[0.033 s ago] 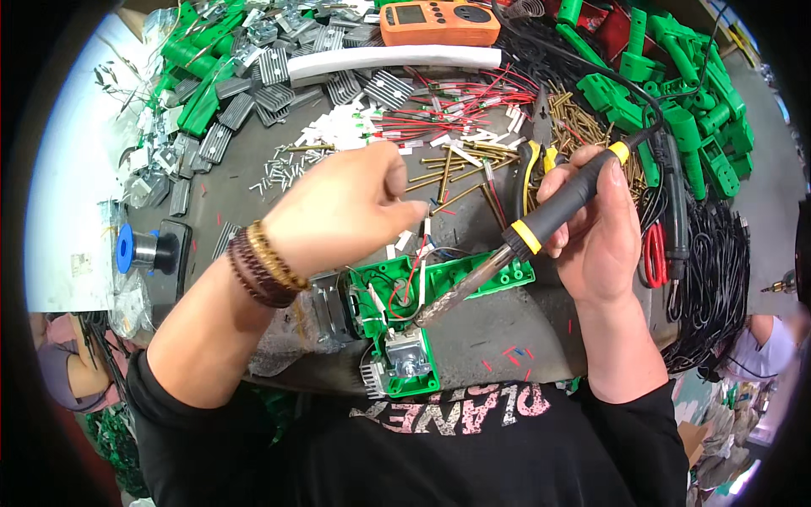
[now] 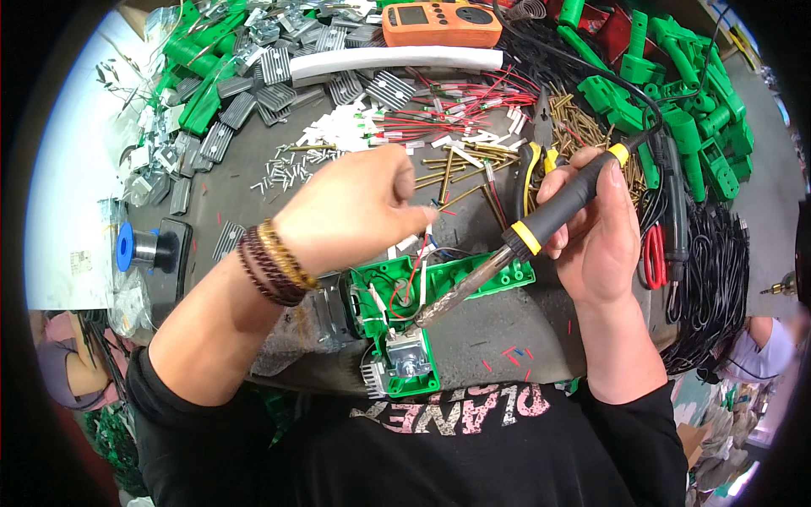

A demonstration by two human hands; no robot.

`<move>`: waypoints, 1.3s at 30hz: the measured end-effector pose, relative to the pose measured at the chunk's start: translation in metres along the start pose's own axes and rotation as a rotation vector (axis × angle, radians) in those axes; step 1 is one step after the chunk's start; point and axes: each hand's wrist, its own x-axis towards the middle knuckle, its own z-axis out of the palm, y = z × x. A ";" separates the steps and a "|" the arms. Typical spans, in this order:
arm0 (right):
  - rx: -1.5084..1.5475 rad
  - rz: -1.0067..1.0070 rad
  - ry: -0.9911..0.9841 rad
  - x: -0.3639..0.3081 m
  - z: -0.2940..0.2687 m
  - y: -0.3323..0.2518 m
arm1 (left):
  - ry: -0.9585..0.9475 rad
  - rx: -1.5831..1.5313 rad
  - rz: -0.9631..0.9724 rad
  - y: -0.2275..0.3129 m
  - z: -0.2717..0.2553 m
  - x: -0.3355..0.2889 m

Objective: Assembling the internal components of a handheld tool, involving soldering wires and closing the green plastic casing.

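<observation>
An open green plastic housing [image 2: 448, 283] with red and white wires inside lies on the dark bench in front of me. A metal part [image 2: 408, 359] sits at its near end. My right hand [image 2: 600, 241] grips a soldering iron [image 2: 553, 218] with a black handle and yellow bands. The iron's tip [image 2: 424, 318] rests down inside the housing. My left hand [image 2: 351, 207], with bead bracelets on the wrist, hovers just above the housing. Its fingertips are pinched on a thin wire [image 2: 420, 253] that runs down into the housing.
At the back are an orange meter [image 2: 439, 24], a white tube [image 2: 397, 61], grey finned heat sinks [image 2: 245, 101], red wires [image 2: 460, 101] and brass pins [image 2: 469, 160]. Green plastic parts [image 2: 684, 93] and black cables [image 2: 718, 279] crowd the right. A blue-ended spool [image 2: 127, 249] stands at the left.
</observation>
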 end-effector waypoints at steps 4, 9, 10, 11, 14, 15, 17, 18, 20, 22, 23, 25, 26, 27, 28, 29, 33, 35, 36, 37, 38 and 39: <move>0.011 0.024 0.049 0.000 0.000 0.002 | -0.047 -0.310 0.035 0.002 0.013 0.005; -0.010 0.006 0.013 0.000 0.000 0.002 | -0.289 -0.685 -0.011 -0.004 0.004 -0.003; -0.015 0.005 0.029 -0.001 0.000 0.002 | -0.284 -0.689 -0.015 -0.005 0.003 -0.005; -0.020 0.005 0.045 -0.001 0.000 0.002 | -0.304 -0.710 -0.013 -0.005 0.002 -0.007; 0.002 0.004 0.049 -0.002 -0.001 0.001 | -0.355 -0.793 0.027 -0.005 -0.001 -0.013; -0.031 0.001 0.066 -0.002 0.000 0.000 | -0.377 -0.754 0.057 -0.007 -0.002 -0.014; -0.053 -0.009 0.062 -0.002 -0.002 0.002 | -0.382 -0.597 0.083 -0.007 -0.005 -0.016; -0.064 -0.016 0.062 -0.002 -0.003 0.002 | -0.374 -0.604 0.080 -0.005 -0.006 -0.017; -0.064 -0.022 0.069 -0.003 -0.004 0.001 | -0.361 -0.561 0.042 -0.006 -0.007 -0.018; -0.053 -0.037 0.040 -0.003 -0.007 0.001 | -0.330 -0.534 0.078 -0.011 -0.008 -0.020; -0.055 -0.032 0.047 -0.004 -0.006 0.000 | -0.313 -0.505 0.128 -0.014 -0.010 -0.023; -0.058 -0.027 0.043 -0.004 -0.005 0.001 | -0.272 -0.483 0.216 -0.021 -0.015 -0.027; -0.057 -0.027 0.041 -0.003 -0.004 0.001 | -0.271 -0.486 0.216 -0.024 -0.018 -0.030; -0.072 -0.022 0.058 -0.004 -0.002 0.000 | -0.273 -0.497 0.240 -0.027 -0.020 -0.035; -0.075 -0.020 0.059 -0.004 -0.002 0.001 | -0.274 -0.508 0.266 -0.028 -0.020 -0.039; -0.076 -0.025 0.051 -0.004 -0.003 0.001 | -0.201 -0.532 0.327 -0.033 -0.010 -0.042; -0.035 -0.021 0.017 -0.004 -0.007 0.001 | -0.057 -0.206 0.464 -0.026 -0.002 -0.054; -0.039 -0.023 0.019 -0.004 -0.007 0.001 | -0.033 -0.170 0.464 -0.024 0.002 -0.058; -0.037 -0.025 0.017 -0.004 -0.007 0.001 | -0.008 -0.129 0.460 -0.024 0.003 -0.060; -0.038 -0.023 0.018 -0.004 -0.007 0.000 | 0.003 -0.135 0.464 -0.023 0.005 -0.061; -0.043 -0.025 0.022 -0.005 -0.006 0.000 | 0.002 -0.137 0.463 -0.023 0.007 -0.063; -0.047 -0.028 0.027 -0.005 -0.006 -0.001 | 0.051 -0.112 0.483 -0.024 0.009 -0.064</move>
